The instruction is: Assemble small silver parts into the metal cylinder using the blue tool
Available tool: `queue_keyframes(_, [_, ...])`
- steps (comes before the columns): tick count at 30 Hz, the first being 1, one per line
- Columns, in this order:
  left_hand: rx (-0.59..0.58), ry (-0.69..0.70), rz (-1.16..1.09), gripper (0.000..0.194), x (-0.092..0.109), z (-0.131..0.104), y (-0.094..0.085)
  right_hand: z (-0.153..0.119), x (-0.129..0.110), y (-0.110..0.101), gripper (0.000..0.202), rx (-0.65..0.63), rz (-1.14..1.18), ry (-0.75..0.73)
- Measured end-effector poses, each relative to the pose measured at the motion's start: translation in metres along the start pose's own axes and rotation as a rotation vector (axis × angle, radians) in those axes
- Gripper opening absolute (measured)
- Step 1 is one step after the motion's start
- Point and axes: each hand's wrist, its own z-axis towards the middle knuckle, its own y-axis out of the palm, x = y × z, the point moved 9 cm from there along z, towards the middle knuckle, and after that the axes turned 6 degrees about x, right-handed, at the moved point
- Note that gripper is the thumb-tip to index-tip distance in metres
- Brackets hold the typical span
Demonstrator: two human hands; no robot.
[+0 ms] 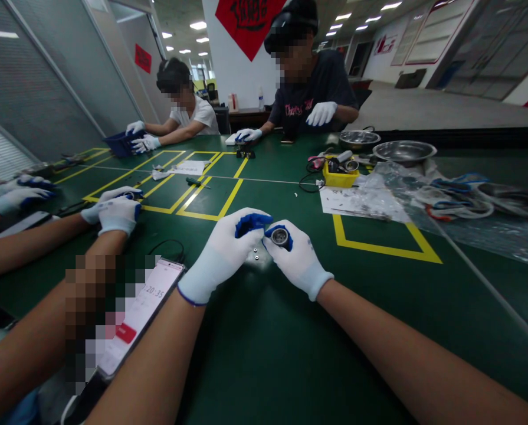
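Cylinder (pixel 280 237) sits wrapped in my right hand (pixel 299 260), ringed end facing me, probably for easy viewing; my left hand (pixel 228 243), half-curled alongside, hides any hold.

The right grip (pixel 299 254) covers most of the cylinder (pixel 280 237), so its sides and length are hidden; only a round end shows, its inner detail too small to read. Whether the left grip (pixel 226 245) pinches anything is hidden by its own fingers. The rings (pixel 256 257) on the tabletop (pixel 255 366) are too small to identify. Mosaic blocks mask part of the phone (pixel 144 313). Print on the far sheet (pixel 195 167) is blurred. The plastic (pixel 507 239) runs off the right edge; both forearms are cut off below.
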Motion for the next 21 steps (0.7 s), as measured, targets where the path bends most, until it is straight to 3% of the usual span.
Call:
queue_keyframes(10, [-0.026, 0.021, 0.006, 0.015, -0.006, -0.002, 0.008, -0.001, -0.004, 0.001, 0.008, -0.026, 0.003, -0.031])
queue_keyframes(14, [0.032, 0.056, 0.091, 0.011, -0.005, -0.004, 0.007, -0.001, -0.006, 0.002, 0.008, -0.047, -0.011, -0.032])
queue_keyframes(21, [-0.001, -0.028, 0.146, 0.009, -0.009, -0.004, 0.019, -0.002, -0.005, 0.007, 0.009, -0.090, -0.020, -0.020])
